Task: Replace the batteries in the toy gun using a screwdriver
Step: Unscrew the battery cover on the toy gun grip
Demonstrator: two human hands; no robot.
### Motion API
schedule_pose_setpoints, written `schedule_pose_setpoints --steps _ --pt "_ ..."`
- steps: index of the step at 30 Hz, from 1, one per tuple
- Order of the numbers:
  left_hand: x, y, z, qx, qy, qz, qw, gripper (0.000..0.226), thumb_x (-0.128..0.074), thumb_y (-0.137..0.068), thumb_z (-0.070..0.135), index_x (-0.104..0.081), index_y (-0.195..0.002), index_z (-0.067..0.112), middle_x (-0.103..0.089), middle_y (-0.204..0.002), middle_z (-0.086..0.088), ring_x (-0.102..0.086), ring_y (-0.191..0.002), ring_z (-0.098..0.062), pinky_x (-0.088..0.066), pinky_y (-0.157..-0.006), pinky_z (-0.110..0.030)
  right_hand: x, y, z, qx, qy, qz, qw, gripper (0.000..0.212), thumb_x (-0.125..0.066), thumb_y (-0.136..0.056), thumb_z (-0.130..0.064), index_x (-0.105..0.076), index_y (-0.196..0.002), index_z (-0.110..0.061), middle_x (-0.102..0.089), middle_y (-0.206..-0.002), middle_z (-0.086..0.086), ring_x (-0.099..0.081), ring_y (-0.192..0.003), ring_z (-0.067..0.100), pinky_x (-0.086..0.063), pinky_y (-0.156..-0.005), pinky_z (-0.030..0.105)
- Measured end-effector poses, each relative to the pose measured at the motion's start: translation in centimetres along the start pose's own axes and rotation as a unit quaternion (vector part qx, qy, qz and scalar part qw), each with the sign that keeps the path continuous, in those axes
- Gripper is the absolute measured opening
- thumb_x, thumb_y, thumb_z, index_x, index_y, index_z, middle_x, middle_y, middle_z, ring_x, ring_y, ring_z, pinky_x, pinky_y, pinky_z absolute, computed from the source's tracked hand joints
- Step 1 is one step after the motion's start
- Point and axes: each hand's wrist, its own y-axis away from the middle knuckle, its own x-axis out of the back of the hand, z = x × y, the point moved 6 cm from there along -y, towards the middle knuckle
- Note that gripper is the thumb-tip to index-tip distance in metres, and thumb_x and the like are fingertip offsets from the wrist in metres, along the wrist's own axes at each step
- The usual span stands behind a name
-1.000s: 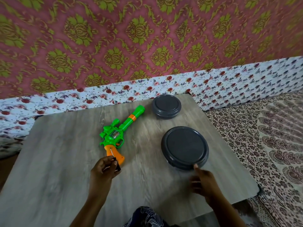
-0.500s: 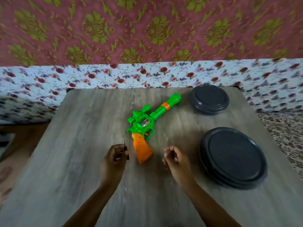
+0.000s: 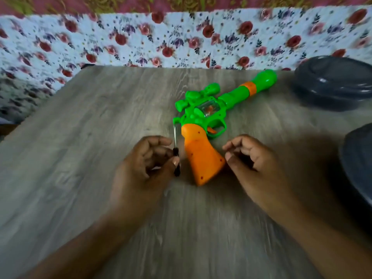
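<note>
- I find the toy gun (image 3: 209,125) lying flat on its side on the grey wood-grain table (image 3: 80,158); its green barrel with an orange band points away and to the right, and its orange grip points back toward me.
- My left hand (image 3: 145,168) sits just left of the orange grip, apart from it; its fingers are curled round the screwdriver (image 3: 176,156), thumb pressed on the black handle; the thin metal shaft stands up and away from the hand, its tip near the rear of the green body; I cannot tell whether tip and body touch.
- My right hand (image 3: 253,164) sits just right of the grip; its fingers are loosely curled and hold nothing that I can see; the thumb tip lies very near the grip's lower right edge; contact cannot be confirmed through the blur.
- A dark round container (image 3: 332,85) rests on the table at far right, beyond the barrel's end; a second dark round lid (image 3: 360,168) is cut off by the right edge, nearer to me.
- A white floral cloth (image 3: 141,37) runs along the table's far side; the picture is soft with motion blur throughout.
</note>
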Motion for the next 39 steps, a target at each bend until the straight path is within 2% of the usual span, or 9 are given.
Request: schedule_pose_setpoints --steps 5,7,11,15,20,26,32,35,39 --pt "-0.4 0.3 -0.3 -0.035 -0.04 -0.018 0.998 0.034 -0.067 -0.081 0.001 -0.058 -0.087 0.033 -0.068 -0.074 0.021 -0.063 -0.066 0.005 -0.05 -0.064 -0.014 0.4 -0.2 0.3 -0.003 0.021 0.015 1.0 0.01 -0.055 -0.087 -0.007 -0.06 -0.085 -0.015 -0.065 -0.08 0.0 -0.054 -0.07 0.002 -0.039 -0.063 0.011" --pt "-0.3 0.7 -0.1 -0.048 -0.056 -0.015 0.997 0.035 -0.068 -0.081 0.004 -0.056 -0.088 0.036 -0.068 -0.074 0.022 -0.064 -0.067 0.004 -0.049 -0.067 -0.02 0.6 -0.1 0.1 0.002 0.021 0.036 0.999 0.012 -0.055 -0.087 -0.007 -0.061 -0.081 -0.016 -0.066 -0.081 0.005 -0.054 -0.071 0.008 -0.04 -0.065 0.022" --pt "-0.1 0.2 0.4 -0.069 -0.099 0.007 0.993 0.038 -0.065 -0.084 0.008 -0.048 -0.105 0.035 -0.067 -0.078 0.008 -0.068 -0.076 -0.013 -0.054 -0.073 -0.031 0.9 -0.7 -0.1 0.009 0.052 0.067 0.996 0.016 -0.055 -0.087 -0.008 -0.06 -0.076 -0.019 -0.066 -0.079 0.006 -0.056 -0.071 0.016 -0.041 -0.064 0.028" --pt "0.4 -0.6 1.9 -0.069 -0.098 0.021 0.993 0.036 -0.062 -0.086 0.009 -0.051 -0.115 0.027 -0.065 -0.08 0.002 -0.068 -0.076 -0.015 -0.054 -0.067 -0.033 2.5 -1.3 -0.8 -0.015 -0.032 0.104 0.994 0.018 -0.052 -0.089 -0.006 -0.059 -0.074 -0.014 -0.06 -0.062 0.006 -0.053 -0.047 0.005 -0.042 -0.05 0.022" --pt "0.0 -2.8 2.9 -0.034 -0.004 0.059 0.998 0.02 -0.063 -0.083 0.002 -0.06 -0.08 0.022 -0.066 -0.076 -0.006 -0.069 -0.076 -0.03 -0.055 -0.08 -0.054 1.6 -0.7 0.8 -0.059 -0.028 0.113 0.991 0.016 -0.055 -0.087 -0.009 -0.062 -0.073 -0.011 -0.062 -0.057 0.009 -0.055 -0.051 0.018 -0.044 -0.056 0.032" --pt "-3.3 -1.6 3.8 -0.068 0.068 0.056 0.994 0.021 -0.076 -0.073 0.003 -0.066 -0.071 0.021 -0.071 -0.069 0.003 -0.068 -0.07 -0.016 -0.054 -0.072 -0.034 1.7 0.1 0.3 -0.041 -0.111 0.102 0.988 0.021 -0.056 -0.09 -0.019 -0.067 -0.073 -0.012 -0.061 -0.054 0.003 -0.054 -0.057 0.019 -0.042 -0.059 0.032" --pt "-3.6 -0.3 4.6 -0.118 0.036 0.004 0.992 0.022 -0.078 -0.07 0.004 -0.069 -0.071 0.024 -0.075 -0.082 0.0 -0.072 -0.083 -0.016 -0.057 -0.082 -0.04 1.0 0.6 -1.7 -0.01 -0.148 0.069 0.986 0.043 -0.054 -0.088 -0.036 -0.061 -0.066 0.001 -0.053 -0.05 0.004 -0.043 -0.04 0.006 -0.034 -0.045 0.02" --pt "-4.0 0.1 5.1 -0.135 -0.003 -0.009 0.991 0.021 -0.08 -0.069 0.01 -0.069 -0.07 0.027 -0.074 -0.08 0.008 -0.069 -0.085 -0.01 -0.055 -0.084 -0.042 0.7 0.8 -2.3 -0.017 -0.192 0.039 0.981 0.035 -0.054 -0.09 -0.031 -0.059 -0.06 -0.012 -0.045 -0.044 0.001 -0.033 -0.033 0.004 -0.025 -0.035 0.014" --pt "-4.3 0.3 5.1 -0.146 -0.082 -0.01 0.986 0.019 -0.08 -0.07 0.022 -0.066 -0.078 0.031 -0.069 -0.081 0.018 -0.061 -0.083 -0.001 -0.047 -0.074 -0.024 0.7 0.8 -1.8 -0.035 -0.227 0.033 0.973 0.025 -0.058 -0.088 -0.023 -0.059 -0.066 -0.011 -0.042 -0.043 -0.001 -0.029 -0.035 0.007 -0.021 -0.036 0.015"
